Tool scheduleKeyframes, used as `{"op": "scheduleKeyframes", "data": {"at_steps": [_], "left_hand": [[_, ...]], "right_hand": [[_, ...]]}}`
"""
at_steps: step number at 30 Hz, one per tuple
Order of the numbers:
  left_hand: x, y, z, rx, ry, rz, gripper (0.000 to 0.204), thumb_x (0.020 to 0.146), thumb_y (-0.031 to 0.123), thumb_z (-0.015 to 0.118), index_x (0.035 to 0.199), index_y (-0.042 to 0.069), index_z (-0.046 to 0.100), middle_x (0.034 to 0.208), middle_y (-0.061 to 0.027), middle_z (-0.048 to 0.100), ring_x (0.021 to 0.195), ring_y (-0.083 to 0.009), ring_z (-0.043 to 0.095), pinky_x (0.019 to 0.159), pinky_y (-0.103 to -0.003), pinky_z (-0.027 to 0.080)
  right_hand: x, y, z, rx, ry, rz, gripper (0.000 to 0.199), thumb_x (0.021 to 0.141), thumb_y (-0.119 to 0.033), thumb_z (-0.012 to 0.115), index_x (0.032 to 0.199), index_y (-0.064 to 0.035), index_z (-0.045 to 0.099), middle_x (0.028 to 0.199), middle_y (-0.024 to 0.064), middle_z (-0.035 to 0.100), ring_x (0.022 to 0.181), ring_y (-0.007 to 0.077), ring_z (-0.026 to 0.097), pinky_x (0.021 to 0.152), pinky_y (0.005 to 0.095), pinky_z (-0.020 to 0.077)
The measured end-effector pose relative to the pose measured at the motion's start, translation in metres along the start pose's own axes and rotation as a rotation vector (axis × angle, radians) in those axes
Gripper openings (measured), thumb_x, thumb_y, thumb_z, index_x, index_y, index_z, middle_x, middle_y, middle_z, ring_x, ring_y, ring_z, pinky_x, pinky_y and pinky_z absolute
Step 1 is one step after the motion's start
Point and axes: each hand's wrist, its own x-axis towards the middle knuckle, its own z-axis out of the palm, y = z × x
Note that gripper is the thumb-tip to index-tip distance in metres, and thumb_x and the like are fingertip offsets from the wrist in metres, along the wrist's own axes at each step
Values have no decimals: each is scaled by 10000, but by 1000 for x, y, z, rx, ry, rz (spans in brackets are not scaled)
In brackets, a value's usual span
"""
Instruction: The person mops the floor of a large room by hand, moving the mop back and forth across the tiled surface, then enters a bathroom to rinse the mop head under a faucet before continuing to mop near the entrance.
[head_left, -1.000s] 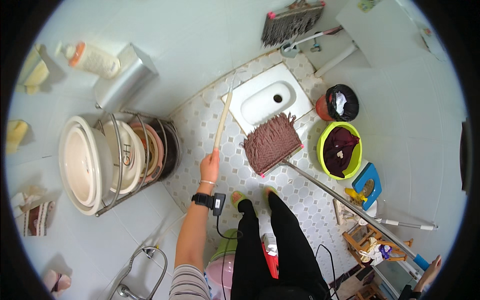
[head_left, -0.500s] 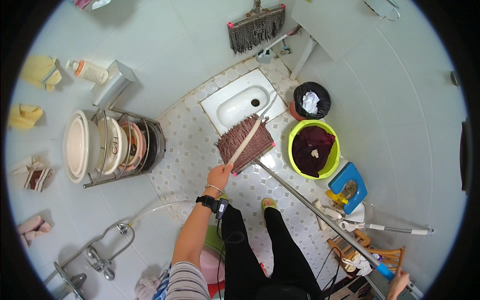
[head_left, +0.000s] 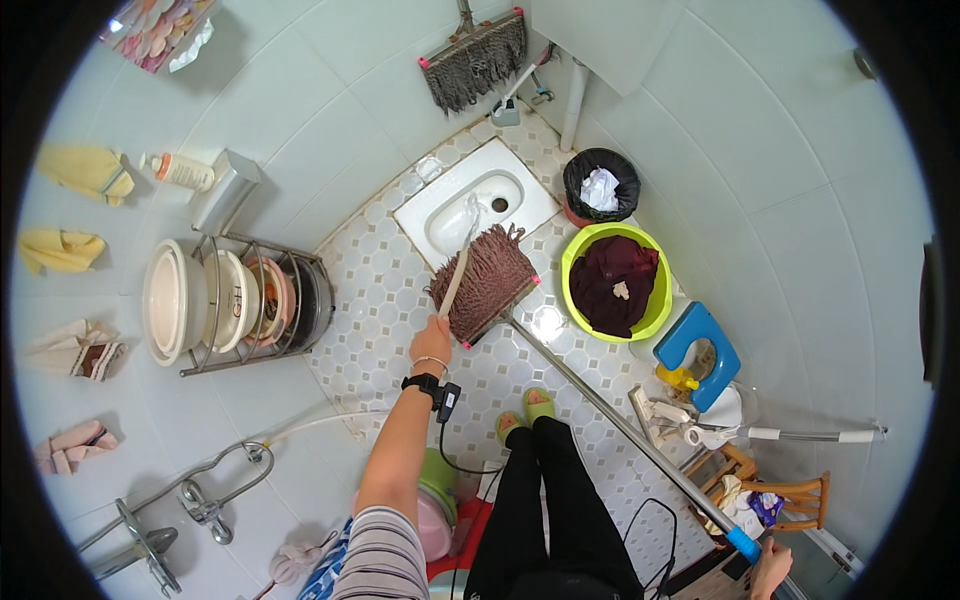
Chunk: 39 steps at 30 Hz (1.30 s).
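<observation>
The left hand [head_left: 430, 340] was out over the tiled floor [head_left: 375, 265], its grip closed round a pale hose [head_left: 454, 286]. The hose's free end pointed over the mop [head_left: 492, 278], and clear water [head_left: 470, 218] ran from it toward the white squat toilet [head_left: 532, 205]. The mop's brown strands lay on the floor against the toilet's near edge, partly over it; its metal pole [head_left: 600, 402] slanted down to the lower right. There the right hand [head_left: 770, 572] had its grip wrapped round the pole, just beyond a blue sleeve [head_left: 742, 543].

Right of the mop stood a lime-green basin [head_left: 657, 318] with a dark maroon cloth [head_left: 607, 285] in it, and behind that a bin [head_left: 572, 212] with a black liner. Nearby was a blue seat [head_left: 690, 328]. At the left, a wire rack [head_left: 262, 350] held several basins. The person wore 2 light-green slippers [head_left: 540, 411].
</observation>
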Motion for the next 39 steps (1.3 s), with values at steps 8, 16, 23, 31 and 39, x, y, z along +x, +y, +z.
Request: {"op": "scheduleKeyframes", "data": {"at_steps": [8,16,23,31,39], "left_hand": [[12,-54,33,-219,16,72,207,852,217,409,935,31,449,767,-243,587,759,-399,576,665,-472,457],[-26,-50,-10,-59,34,-184,349,872,352,400,937,29,512,841,-232,599,819,-408,565,718,-477,446],[-41,-81,-5,-862,-352,-102,372,868,304,384,1134,55,461,868,-155,624,717,-181,611,430,-300,466],[-37,-93,26,-510,86,-25,337,869,271,366,1099,31,420,836,-237,592,734,-376,582,590,-452,457],[-61,-56,-5,-775,-134,-203,350,875,271,341,1157,82,427,762,-177,614,679,-299,604,460,-355,462]], "right_hand": [[-14,26,32,102,77,45,386,793,-202,508,517,64,460,412,158,400,360,262,420,446,399,334],[-47,11,20,61,35,53,394,813,-239,511,578,77,505,443,157,438,405,259,490,463,384,367],[-64,17,26,75,40,65,367,805,-246,516,640,80,557,486,171,504,459,274,534,498,395,393],[-65,42,49,103,91,-38,382,816,-252,503,645,85,561,461,159,495,419,259,538,468,377,400],[-58,46,54,196,49,-33,362,818,-202,455,551,42,475,410,124,436,357,228,484,435,366,379]]}}
